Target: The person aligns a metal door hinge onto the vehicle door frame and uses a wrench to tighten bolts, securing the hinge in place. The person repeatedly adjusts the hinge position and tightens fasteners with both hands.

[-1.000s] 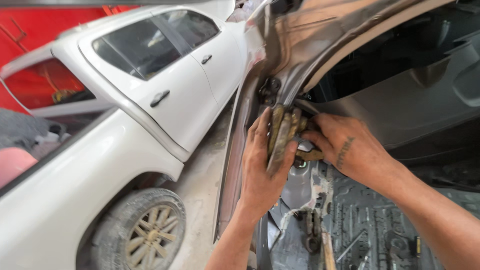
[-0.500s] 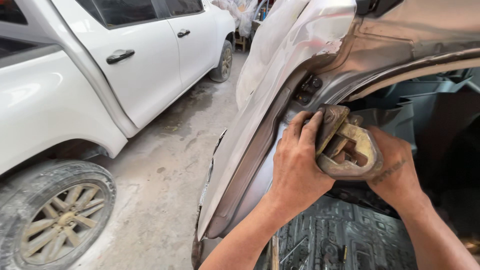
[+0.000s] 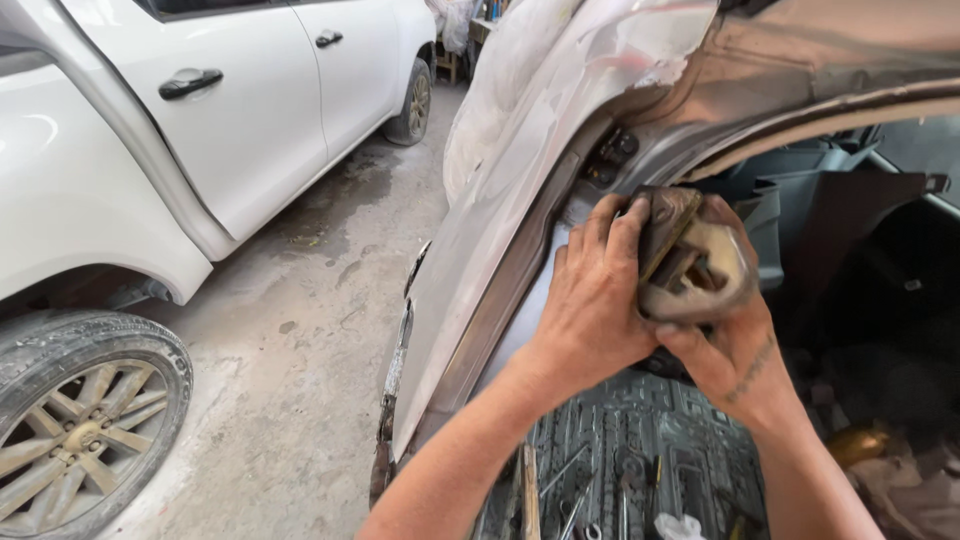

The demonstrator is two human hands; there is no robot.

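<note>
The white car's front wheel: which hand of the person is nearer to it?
Left. The left hand is between the wheel and the right hand, which holds the same dirty part farther away.

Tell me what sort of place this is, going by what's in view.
Most likely a car body repair workshop. A stripped, sanded car body panel stands beside a white pickup on a stained concrete floor, and loose hand tools lie below the two hands holding a grimy metal part.
</note>
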